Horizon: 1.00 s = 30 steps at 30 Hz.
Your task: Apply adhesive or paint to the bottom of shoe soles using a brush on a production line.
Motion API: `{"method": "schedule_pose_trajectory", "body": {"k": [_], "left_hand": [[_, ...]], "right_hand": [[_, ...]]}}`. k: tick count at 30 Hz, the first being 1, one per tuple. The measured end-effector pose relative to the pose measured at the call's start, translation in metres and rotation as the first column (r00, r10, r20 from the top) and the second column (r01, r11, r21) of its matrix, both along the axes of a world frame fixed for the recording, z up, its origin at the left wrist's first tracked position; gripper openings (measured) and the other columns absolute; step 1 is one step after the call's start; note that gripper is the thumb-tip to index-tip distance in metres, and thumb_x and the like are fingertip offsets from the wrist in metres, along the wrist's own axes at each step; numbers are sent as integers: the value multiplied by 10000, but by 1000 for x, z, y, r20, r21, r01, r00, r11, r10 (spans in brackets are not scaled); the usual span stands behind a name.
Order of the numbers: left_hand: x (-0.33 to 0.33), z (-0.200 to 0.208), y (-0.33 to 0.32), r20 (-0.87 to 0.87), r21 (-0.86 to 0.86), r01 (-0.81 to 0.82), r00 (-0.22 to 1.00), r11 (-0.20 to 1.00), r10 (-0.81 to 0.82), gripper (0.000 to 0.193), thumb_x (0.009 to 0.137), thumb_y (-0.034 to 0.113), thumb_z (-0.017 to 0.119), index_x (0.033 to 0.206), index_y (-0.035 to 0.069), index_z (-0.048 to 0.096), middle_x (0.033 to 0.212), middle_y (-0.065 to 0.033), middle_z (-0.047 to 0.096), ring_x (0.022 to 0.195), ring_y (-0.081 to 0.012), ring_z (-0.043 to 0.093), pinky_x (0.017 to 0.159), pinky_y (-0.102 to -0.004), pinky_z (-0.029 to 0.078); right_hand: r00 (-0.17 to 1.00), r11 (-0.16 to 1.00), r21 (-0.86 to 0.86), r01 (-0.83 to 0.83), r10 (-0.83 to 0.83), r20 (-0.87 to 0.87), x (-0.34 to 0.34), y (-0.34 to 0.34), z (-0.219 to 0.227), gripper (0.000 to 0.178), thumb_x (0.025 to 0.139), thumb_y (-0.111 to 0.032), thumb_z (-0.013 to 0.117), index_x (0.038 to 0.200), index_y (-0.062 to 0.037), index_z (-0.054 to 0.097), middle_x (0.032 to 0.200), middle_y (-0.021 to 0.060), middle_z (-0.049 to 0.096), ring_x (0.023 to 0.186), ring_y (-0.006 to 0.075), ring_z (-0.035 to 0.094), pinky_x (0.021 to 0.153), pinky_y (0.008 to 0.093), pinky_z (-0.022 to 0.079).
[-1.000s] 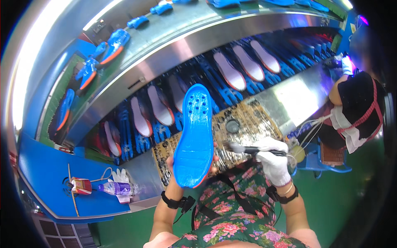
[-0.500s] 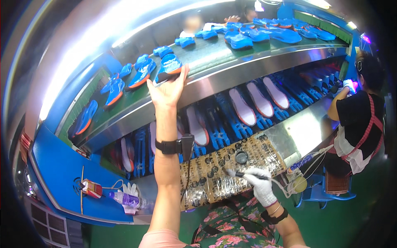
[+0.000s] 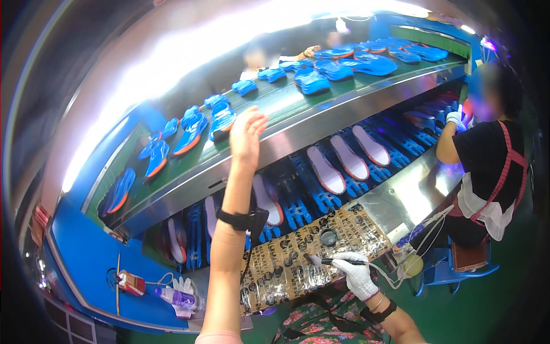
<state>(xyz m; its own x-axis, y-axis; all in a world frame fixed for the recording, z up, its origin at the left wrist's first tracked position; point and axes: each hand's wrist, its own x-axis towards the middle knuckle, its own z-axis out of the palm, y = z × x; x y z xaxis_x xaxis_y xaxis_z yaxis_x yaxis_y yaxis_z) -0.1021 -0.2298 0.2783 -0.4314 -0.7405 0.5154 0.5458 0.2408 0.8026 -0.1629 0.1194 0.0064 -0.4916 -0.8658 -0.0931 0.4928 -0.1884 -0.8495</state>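
My left hand (image 3: 247, 133) is raised, bare and empty with fingers apart, over the edge of the upper green conveyor belt (image 3: 286, 106), just right of a blue shoe sole (image 3: 221, 122) lying there. A black strap circles that forearm. My right hand (image 3: 357, 275), in a white glove, holds a thin black brush (image 3: 335, 262) low over the patterned work mat (image 3: 298, 258), close to a small round pot (image 3: 328, 236).
Several blue soles ride the upper belt; white insoles (image 3: 348, 159) sit on blue racks on the lower level. A person in a black top and apron (image 3: 487, 166) works at right on a blue stool. At left lie a plastic bottle (image 3: 175, 297), white gloves and a red box.
A second ago my left hand held a blue sole upright; it lifted it to the upper belt, let it go, and now hovers empty. My right hand kept the brush over the mat.
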Motion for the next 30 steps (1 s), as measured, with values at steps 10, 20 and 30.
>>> {"method": "schedule_pose_trajectory", "body": {"k": [10,20,30], "left_hand": [[-196,15,-10,474,-750,-224,474,622,742,943,844,482,745,1551,21,327,1307,-395,555,1245,-514,551,1071,-523,445],[-174,35,16,101,238,-176,983,955,156,403,872,341,829,1138,101,646,1186,-81,600,1175,-289,577,928,-567,554],[29,-32,54,-294,232,362,911,903,-290,598,899,52,630,1472,29,461,1366,-175,612,1222,-292,631,1073,-456,499]], "right_hand": [[993,993,-43,112,-110,40,-19,11,-3,175,860,-5,773,1033,21,763,902,63,758,774,121,696,703,230,545],[971,975,-42,216,-210,116,-39,32,-11,176,862,-10,772,1036,14,772,860,46,750,689,97,632,649,229,501],[985,983,-85,160,-153,85,-24,18,-8,173,868,-3,755,1039,24,761,850,55,738,691,105,624,651,242,493]]}}
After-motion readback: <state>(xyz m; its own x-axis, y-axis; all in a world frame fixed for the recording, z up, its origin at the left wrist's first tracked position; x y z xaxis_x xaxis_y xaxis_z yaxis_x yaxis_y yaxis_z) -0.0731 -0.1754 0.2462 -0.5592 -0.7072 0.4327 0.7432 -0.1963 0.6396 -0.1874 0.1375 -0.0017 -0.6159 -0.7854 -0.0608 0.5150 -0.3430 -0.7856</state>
